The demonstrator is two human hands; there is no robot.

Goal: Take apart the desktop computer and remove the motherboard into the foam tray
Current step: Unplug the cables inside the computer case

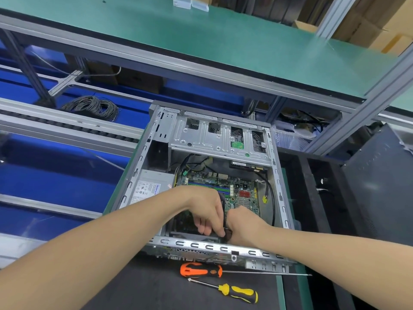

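Yellow screwdriver | orange screwdriver | both hands grasping black part inside case

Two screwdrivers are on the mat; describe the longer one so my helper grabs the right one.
Start at the open case; on the mat just in front of its near edge lie two screwdrivers. Take the one nearer the case: orange-and-black handle, long shaft pointing right, unlike the shorter yellow-handled one.
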